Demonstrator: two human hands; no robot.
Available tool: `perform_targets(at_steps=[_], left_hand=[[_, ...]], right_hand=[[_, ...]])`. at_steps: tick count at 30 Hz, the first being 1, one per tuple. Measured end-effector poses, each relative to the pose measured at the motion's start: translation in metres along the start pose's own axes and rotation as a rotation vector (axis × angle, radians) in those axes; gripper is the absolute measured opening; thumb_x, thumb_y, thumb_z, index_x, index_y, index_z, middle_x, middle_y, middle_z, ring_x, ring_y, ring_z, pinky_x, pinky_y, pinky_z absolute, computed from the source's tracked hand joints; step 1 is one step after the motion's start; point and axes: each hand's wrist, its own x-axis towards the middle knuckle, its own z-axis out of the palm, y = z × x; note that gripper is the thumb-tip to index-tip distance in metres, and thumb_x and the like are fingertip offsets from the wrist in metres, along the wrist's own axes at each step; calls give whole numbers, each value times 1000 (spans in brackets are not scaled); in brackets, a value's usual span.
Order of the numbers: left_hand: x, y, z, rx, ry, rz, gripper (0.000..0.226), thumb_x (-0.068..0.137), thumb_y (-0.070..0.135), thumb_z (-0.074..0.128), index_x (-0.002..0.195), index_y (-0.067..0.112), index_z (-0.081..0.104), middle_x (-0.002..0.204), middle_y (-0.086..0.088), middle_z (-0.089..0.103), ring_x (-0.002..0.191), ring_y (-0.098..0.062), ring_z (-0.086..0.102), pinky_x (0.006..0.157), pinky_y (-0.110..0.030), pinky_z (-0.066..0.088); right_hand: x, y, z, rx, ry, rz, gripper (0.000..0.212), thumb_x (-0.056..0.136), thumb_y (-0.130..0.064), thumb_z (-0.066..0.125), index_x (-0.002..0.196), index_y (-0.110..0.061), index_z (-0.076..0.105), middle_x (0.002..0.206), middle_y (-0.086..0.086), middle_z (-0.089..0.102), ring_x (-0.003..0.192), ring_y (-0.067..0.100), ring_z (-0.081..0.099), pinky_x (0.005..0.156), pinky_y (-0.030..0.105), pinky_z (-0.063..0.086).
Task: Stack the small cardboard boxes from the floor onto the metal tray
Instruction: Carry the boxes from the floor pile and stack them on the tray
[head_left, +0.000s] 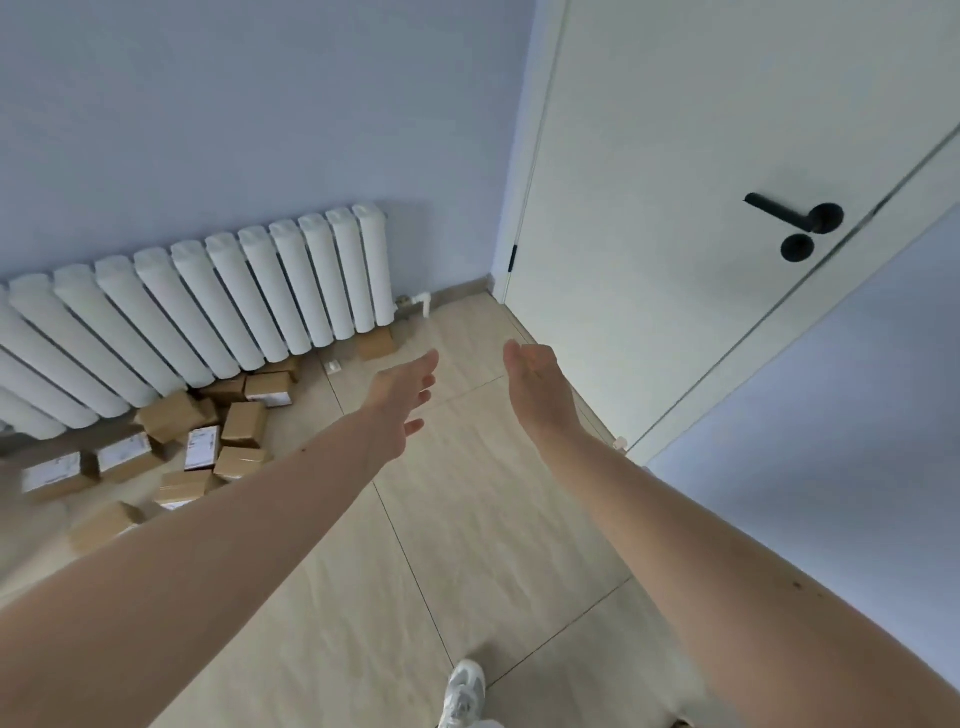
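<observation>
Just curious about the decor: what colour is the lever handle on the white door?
The lever door handle is matte black, seen clearly in the head view.

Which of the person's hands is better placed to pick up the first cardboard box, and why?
Probably the left hand. The cardboard boxes lie on the floor by the radiator, on the left arm's side. The right hand reaches toward the door, farther away. Both are open and empty.

Matt brown cardboard boxes (244, 423) with white paper labels; smooth pale floor tiles (493, 519); matt black door handle (795, 215).
</observation>
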Motion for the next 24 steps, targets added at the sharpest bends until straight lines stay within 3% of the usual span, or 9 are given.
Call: perform_targets(at_steps=[3,5,8,10,13,16,19,22,24], left_hand=[[26,37,-16,-42,42,34,42,95,45,64,127,19,63,122,5,65,117,-15,58,100,-41,43],[45,54,-29,-66,82,29,41,95,46,65,125,19,64,121,4,66,116,-14,59,99,-41,44],[81,80,-57,-89,112,24,38,92,46,67,122,22,67,118,5,68,112,-13,60,97,-41,46],[109,100,-79,-94,131,20,39,91,48,68,119,21,68,116,6,68,111,-13,61,94,-40,47],[152,131,-111,-89,140,16,39,90,48,70,113,17,70,111,6,69,109,-13,61,96,-40,48],[193,166,-145,-71,134,28,37,90,48,70,111,18,69,112,6,69,112,-15,61,101,-42,49],[230,201,-176,-39,145,25,42,91,48,69,120,18,68,116,6,68,113,-15,61,92,-38,48],[267,227,-196,-36,146,-2,37,92,46,68,117,19,68,118,4,68,109,-14,61,92,-37,46],[292,241,-204,-41,157,-14,36,93,45,68,117,18,68,118,4,68,108,-13,61,93,-38,46]], right_hand=[[42,-30,27,-9,-42,-29,36,96,-57,39,105,-28,58,101,-6,53,96,17,51,89,39,46],[65,-45,47,-42,-59,-50,27,94,-58,38,86,-33,45,90,-11,42,86,16,41,80,37,42],[95,-76,83,-47,-125,-53,45,100,-55,38,120,-17,52,116,-1,53,112,23,53,106,44,43],[119,-97,109,-54,-143,-56,53,101,-53,38,135,-14,49,130,4,56,125,26,52,109,47,41],[157,-126,150,-49,-159,-48,51,102,-51,39,134,-13,48,130,6,58,122,27,53,104,43,42],[193,-152,190,-21,-153,-45,32,104,-44,39,115,-16,51,108,0,59,109,24,54,92,38,42],[225,-178,230,8,-157,-46,27,104,-42,40,105,-18,51,92,-8,55,98,20,54,82,34,39],[259,-194,262,12,-188,-38,32,105,-44,38,118,-18,50,106,-4,57,100,16,53,86,33,40],[285,-200,280,-7,-194,-21,47,104,-47,38,138,-16,47,131,0,56,120,19,52,100,38,42]])
